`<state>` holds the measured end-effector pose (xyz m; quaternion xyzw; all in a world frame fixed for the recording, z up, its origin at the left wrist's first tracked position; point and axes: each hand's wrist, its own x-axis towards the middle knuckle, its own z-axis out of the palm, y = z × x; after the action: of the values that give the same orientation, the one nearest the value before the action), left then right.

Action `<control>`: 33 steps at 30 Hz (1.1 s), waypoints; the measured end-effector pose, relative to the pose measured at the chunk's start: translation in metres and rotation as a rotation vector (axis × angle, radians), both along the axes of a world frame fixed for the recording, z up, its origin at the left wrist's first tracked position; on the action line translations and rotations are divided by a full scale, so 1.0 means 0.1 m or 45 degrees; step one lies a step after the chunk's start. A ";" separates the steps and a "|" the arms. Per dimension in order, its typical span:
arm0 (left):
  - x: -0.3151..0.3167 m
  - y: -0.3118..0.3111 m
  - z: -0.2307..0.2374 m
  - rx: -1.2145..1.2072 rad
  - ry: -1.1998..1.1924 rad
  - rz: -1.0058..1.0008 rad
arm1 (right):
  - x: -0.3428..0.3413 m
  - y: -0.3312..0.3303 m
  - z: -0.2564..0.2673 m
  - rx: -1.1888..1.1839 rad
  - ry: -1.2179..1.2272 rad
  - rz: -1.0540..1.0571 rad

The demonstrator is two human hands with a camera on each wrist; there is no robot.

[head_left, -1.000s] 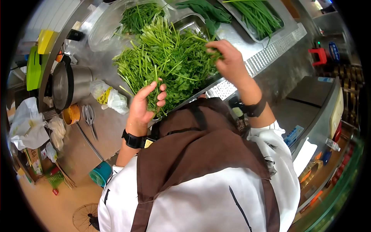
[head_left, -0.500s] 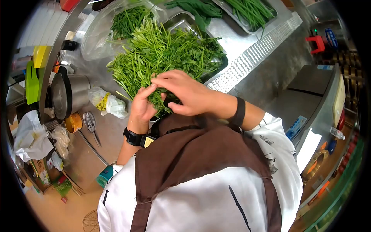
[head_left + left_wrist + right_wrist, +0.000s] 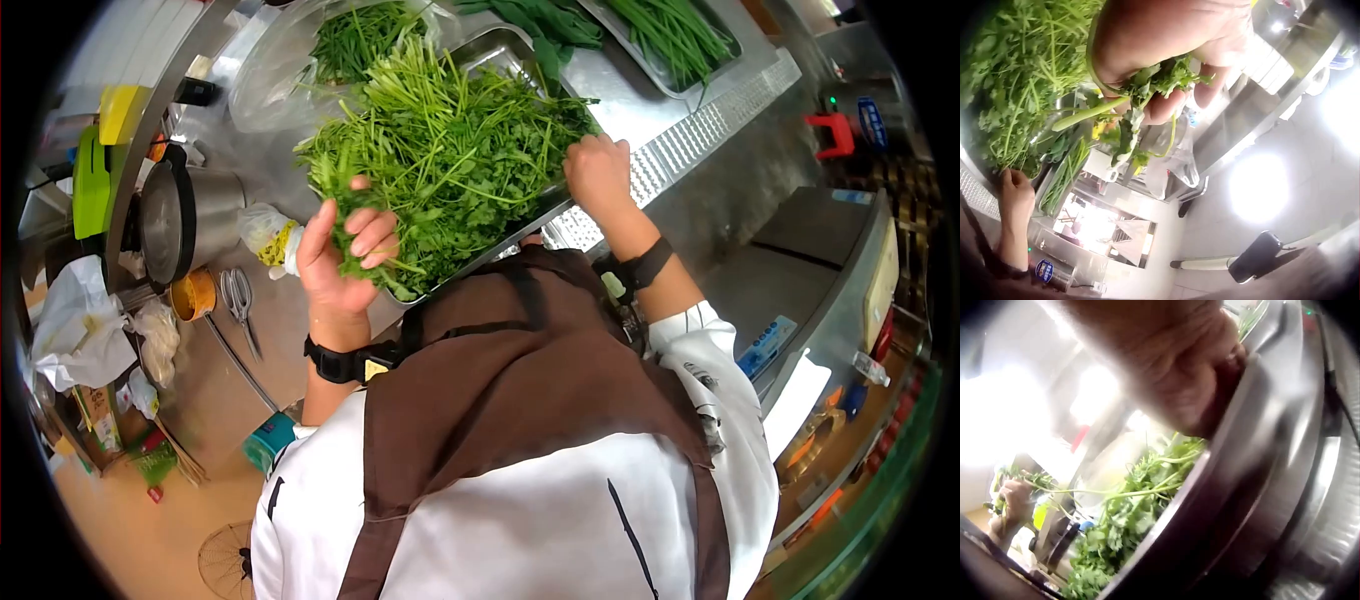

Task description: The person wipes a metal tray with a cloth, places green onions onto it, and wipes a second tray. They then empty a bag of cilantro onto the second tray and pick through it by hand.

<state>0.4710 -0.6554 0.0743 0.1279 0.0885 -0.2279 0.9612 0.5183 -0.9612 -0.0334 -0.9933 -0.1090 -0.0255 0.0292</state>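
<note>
A large heap of cilantro [image 3: 470, 150], with long pale stems and leafy ends, fills a metal tray [image 3: 500, 34]. My left hand [image 3: 345, 255] is raised at the heap's left front edge, its fingers curled round a small bunch of cilantro [image 3: 1141, 100]. Leaves and a cut stem stick out of that grip in the left wrist view. At the tray's right rim, my right hand [image 3: 598, 178] has its fingers curled down into the cilantro leaves. In the right wrist view, the metal rim [image 3: 1166, 519] hides those fingertips.
Behind the heap are a clear plastic bag [image 3: 265, 90] of thin greens and dark green leaves [image 3: 545, 30]. A second tray of long green stalks [image 3: 670, 40] stands at the back right. To the left are a metal pot [image 3: 205, 215], scissors [image 3: 238, 298] and a ladle [image 3: 192, 296].
My right hand came from the right side to meet the left hand, then moved back to the tray's right rim. My left hand has shifted left with its cilantro bunch.
</note>
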 end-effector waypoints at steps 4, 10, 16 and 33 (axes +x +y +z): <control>0.02 0.26 0.05 0.191 -0.155 0.077 | 0.10 -0.09 0.30 0.510 0.017 0.032; 0.01 0.19 -0.19 0.591 0.106 0.045 | 0.11 0.05 0.75 1.096 0.170 -0.117; -0.03 -0.12 -0.06 0.788 0.107 -0.110 | 0.03 0.82 1.01 1.253 -0.147 0.594; -0.47 0.88 0.19 0.250 -0.015 0.462 | 0.11 1.33 0.28 0.650 0.192 0.714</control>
<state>0.4237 -0.5675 0.0935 0.2043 0.1264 -0.0407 0.9699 0.5288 -0.8281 -0.0050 -0.8848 -0.3639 0.0303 0.2893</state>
